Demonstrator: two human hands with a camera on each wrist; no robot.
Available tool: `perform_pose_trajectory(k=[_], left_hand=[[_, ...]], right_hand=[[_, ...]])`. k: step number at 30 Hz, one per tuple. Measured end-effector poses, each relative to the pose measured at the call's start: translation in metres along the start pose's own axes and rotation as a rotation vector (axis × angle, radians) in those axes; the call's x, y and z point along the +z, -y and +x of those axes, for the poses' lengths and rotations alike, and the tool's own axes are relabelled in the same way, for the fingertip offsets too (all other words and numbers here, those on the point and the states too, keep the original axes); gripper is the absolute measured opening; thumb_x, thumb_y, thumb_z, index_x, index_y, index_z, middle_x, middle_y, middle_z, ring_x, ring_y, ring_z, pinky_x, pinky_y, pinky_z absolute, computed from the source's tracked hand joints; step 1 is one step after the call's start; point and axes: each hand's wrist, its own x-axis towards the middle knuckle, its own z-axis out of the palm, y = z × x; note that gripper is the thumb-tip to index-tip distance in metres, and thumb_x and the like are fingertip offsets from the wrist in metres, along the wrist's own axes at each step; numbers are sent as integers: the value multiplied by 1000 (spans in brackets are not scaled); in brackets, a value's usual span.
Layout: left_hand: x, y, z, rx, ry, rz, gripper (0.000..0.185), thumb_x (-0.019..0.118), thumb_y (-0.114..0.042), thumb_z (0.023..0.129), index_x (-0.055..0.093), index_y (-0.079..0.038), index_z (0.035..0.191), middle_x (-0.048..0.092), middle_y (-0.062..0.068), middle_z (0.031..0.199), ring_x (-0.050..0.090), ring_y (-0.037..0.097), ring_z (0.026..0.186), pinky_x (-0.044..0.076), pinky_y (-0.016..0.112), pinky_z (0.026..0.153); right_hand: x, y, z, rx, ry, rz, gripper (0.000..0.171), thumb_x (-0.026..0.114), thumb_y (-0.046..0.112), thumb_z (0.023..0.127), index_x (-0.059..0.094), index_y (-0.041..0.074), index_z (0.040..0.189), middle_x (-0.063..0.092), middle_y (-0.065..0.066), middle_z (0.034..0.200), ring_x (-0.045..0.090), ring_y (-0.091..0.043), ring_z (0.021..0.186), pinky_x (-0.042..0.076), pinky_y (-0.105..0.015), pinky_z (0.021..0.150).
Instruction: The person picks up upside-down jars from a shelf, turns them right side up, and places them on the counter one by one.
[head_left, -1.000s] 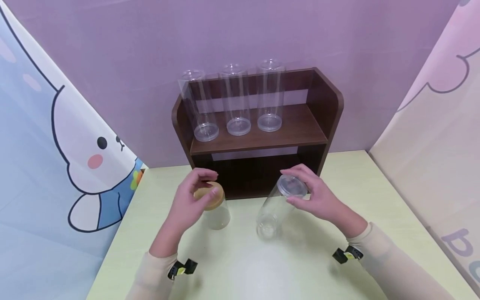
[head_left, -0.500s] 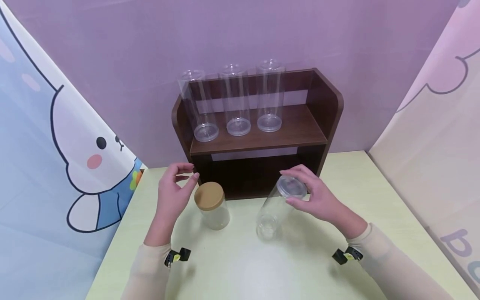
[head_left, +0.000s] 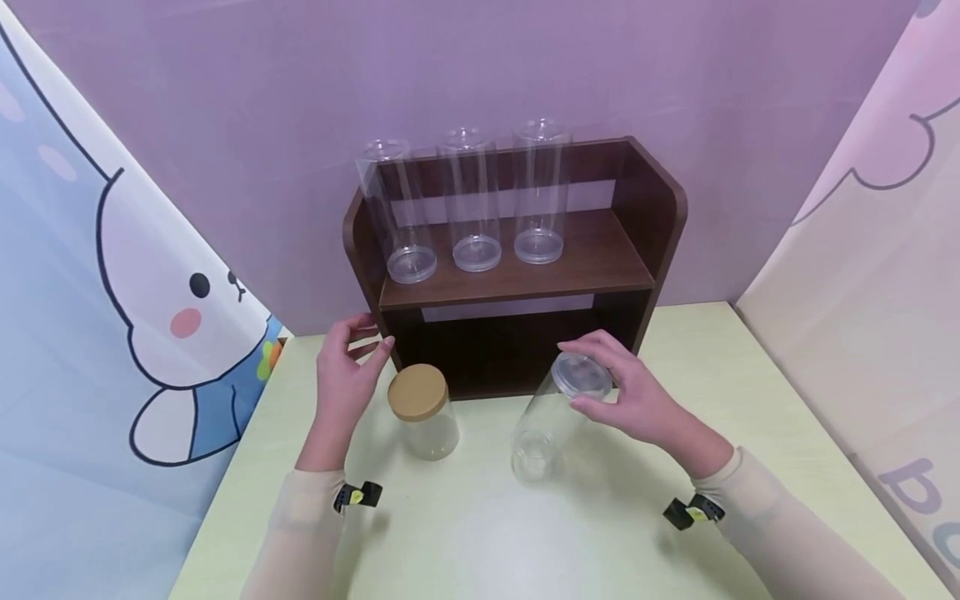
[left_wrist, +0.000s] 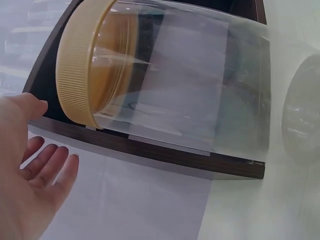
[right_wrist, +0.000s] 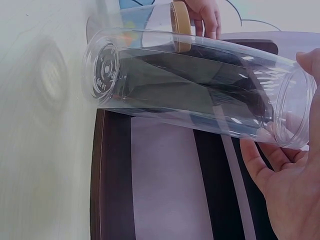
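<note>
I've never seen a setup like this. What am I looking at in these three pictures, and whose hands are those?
No machine here: a person wears three cameras. The wide picture comes from the head, the close ones from each wrist. On the pale green table stands a short jar with a tan lid and, behind it, a dark wooden shelf carrying three tall clear containers. The right hand grips the top of another tall clear container, which stands tilted. The left hand is beside the lidded jar, fingers relaxed, holding nothing.
</note>
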Motion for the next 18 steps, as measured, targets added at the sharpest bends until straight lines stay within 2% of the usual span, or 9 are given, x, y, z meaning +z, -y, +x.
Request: perform_pose_trajectory(k=[4,6,13,18], left_hand=[[2,2,3,4,-1,0,48,85,-15,100,67,-3,143,70,11,135,72,29,123,64,42,98],[3,3,4,3,-5,12,48,86,-16,99,69,-5,143,72,10,134,73,26,122,65,43,97],[6,7,8,7,-27,27,38,85,-18,100,75,-8,135,76,9,127,73,24,119,62,20,89],[7,7,9,0,-43,24,33,84,-18,101,77,-8,131,78,9,123,74,25,116,60,14,84]], right_hand=[[0,0,0,2,2,-3,73,88,-9,87,65,16,152,60,-3,137,62,-24,119,55,-23,101],[0,0,0,4,3,-4,73,88,-8,87,65,17,152,60,-3,137,62,-24,119,55,-24,101],[0,-1,-1,-3,8,-18,72,89,-3,88,64,17,152,60,-2,137,62,-23,118,55,-24,100],[-1,-2,0,-17,9,-29,71,90,-2,88,64,17,152,60,-2,137,61,-22,119,55,-24,101]])
